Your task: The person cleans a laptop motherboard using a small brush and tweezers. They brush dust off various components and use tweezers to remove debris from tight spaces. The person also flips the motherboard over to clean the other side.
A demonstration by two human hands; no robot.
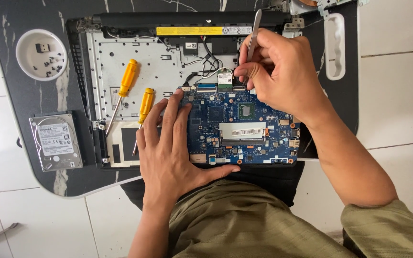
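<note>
Your left hand (170,148) lies flat, fingers spread and grasping nothing, on the left edge of the blue motherboard (242,129) seated in the open laptop chassis (135,67). Your right hand (278,71) pinches metal tweezers (253,31), tips down by the small wireless card (224,77). Two yellow-handled screwdrivers (127,79) lie just left.
</note>
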